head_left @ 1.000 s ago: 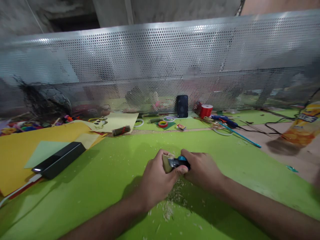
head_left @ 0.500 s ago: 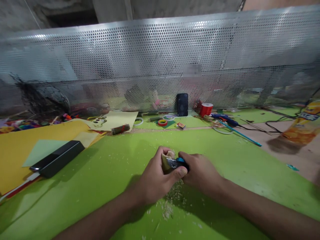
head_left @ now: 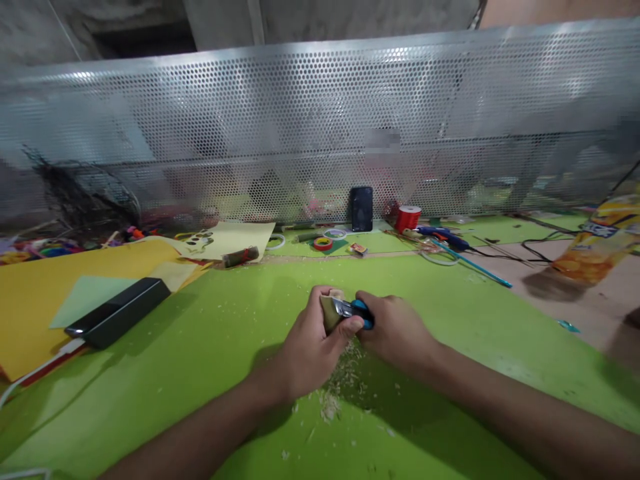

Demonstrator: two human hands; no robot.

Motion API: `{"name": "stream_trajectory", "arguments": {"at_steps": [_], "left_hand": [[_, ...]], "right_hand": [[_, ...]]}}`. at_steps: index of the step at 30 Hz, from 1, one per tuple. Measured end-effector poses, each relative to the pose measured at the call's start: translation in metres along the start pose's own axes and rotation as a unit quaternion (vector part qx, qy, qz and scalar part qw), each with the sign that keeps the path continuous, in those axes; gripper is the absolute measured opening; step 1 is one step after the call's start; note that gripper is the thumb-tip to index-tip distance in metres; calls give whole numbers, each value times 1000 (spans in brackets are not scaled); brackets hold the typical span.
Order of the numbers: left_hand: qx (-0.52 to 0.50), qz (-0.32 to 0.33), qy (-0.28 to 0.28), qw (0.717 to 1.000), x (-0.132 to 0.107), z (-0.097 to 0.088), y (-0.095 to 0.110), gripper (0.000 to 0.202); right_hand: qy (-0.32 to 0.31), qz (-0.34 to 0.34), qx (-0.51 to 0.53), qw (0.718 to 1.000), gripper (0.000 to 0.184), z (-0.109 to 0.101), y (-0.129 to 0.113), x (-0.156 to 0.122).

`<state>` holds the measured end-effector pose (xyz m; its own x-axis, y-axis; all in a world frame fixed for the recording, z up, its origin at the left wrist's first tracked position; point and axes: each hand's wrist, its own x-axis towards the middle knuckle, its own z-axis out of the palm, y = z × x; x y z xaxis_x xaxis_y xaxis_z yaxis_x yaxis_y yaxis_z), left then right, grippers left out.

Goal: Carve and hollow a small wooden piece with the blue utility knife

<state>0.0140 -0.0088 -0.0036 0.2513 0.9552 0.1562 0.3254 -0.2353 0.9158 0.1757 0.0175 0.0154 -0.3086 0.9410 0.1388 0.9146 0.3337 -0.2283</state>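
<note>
My left hand [head_left: 311,350] is closed around a short greenish-brown piece [head_left: 329,313] with a pale cut end, which looks like bamboo. In my right hand [head_left: 395,330] is a utility knife [head_left: 361,312] with a blue and black handle. Its metal front lies against the near side of the piece, and my left thumb rests by the knife. The cutting edge itself is too small to make out. Pale shavings [head_left: 334,400] are scattered on the green sheet [head_left: 225,373] below both hands.
To the left lies a black power bank [head_left: 123,312] with a white cable. Along the back are a dark tied roll [head_left: 241,257], red tape [head_left: 323,244], a matchbox [head_left: 358,249], a phone [head_left: 361,208], a red spool [head_left: 409,218] and a glue gun [head_left: 443,235]. An orange drink bottle [head_left: 597,247] stands right.
The knife has turned slightly in my right hand, showing more of its metal front against the piece. Both hands stay together; the whole view has shifted a little.
</note>
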Motion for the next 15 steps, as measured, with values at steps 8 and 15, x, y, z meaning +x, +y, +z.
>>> {"name": "stream_trajectory", "arguments": {"at_steps": [8,15], "left_hand": [[17,-6,48,999,-1,6,3,41],[-96,-12,8,995,3,4,-2,36]], "right_hand": [[13,18,1,1000,11,-1,-1,1],[5,16,28,999,5,-2,0,3]]}}
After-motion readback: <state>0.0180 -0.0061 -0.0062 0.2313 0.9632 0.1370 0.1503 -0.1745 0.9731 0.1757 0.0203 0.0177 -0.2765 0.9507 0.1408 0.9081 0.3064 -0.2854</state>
